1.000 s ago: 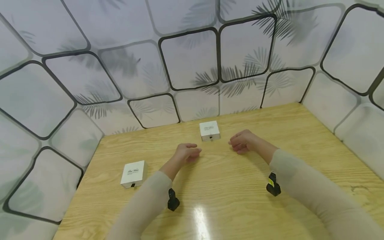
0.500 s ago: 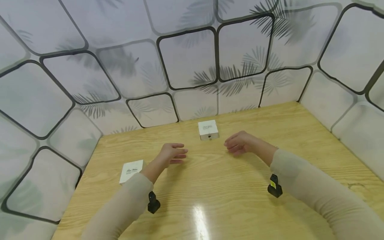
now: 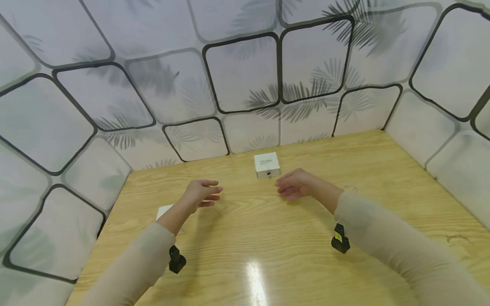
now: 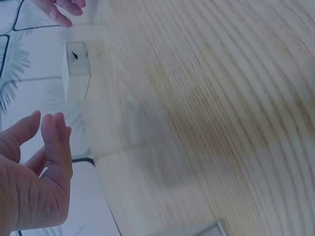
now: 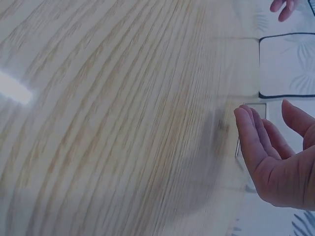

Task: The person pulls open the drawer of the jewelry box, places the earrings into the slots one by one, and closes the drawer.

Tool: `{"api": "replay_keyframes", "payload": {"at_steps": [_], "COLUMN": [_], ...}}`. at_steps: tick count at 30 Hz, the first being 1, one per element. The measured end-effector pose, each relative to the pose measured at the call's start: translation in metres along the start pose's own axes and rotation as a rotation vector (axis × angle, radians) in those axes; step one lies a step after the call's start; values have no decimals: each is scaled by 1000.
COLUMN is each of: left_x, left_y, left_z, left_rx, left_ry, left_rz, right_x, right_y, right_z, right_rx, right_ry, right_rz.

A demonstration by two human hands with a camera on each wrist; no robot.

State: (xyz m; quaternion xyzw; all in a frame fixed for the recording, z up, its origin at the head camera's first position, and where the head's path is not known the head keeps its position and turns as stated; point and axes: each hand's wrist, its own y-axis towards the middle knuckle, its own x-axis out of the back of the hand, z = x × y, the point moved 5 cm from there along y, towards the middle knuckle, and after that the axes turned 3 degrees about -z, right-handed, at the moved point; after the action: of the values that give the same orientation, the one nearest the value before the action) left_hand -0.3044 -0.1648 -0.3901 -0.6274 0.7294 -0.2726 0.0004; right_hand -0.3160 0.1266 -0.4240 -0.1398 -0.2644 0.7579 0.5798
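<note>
**White far box (image 3: 267, 170) sits ahead of the left hand (image 3: 200, 193) and the right hand (image 3: 292, 185)**

We see two bare hands held up over a yellow wooden table (image 3: 237, 233). The left hand has nothing in it. Its fingers are a little apart and bend softly, and its thumb stands away from them. The right hand has nothing in it too. Its fingers lie close together with a soft bend, and its thumb is apart from them.

The far box is just past the tips of the right hand's fingers, and well apart from the left hand. We can see dark writing on its lid and a little black tab on its front. In the left wrist view there is a gap between this box and the right hand.

We find a white near box (image 3: 163, 210) behind the left wrist. The arm hides most of it, so we cannot tell if they touch. Beside the right wrist, on its outer side, lie some tiny clear bits (image 3: 346, 185), too small for us to name.

We see a pale left sleeve (image 3: 130, 263) and a pale right sleeve (image 3: 405, 250) behind the hands. Each has a small black gadget (image 3: 340, 241) at the wrist. Beyond both hands stands a pale wall (image 3: 245, 76) with leaves and rounded squares on it.
</note>
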Motion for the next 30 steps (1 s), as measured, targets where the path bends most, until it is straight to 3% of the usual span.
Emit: {"api": "replay_keyframes", "payload": {"at_steps": [10,16,22,30], "left_x": [36,58,77,103], "left_y": [-10,-18,-24,-26], "left_z": [5,8,12,27], "left_rx": [-50,-57,-56,-3], "left_ry": [88,119,153,182], "left_rz": [-11,-15,-22,-18], "right_x": [-27,-46,-67,-88], "right_y": [2,4,3,11], "right_z": [14,22,31,36], "right_rx": [-31,-13,-10,-26], "right_ry": [32,-6,-13,24], "right_rz": [-31,5,31,30]}}
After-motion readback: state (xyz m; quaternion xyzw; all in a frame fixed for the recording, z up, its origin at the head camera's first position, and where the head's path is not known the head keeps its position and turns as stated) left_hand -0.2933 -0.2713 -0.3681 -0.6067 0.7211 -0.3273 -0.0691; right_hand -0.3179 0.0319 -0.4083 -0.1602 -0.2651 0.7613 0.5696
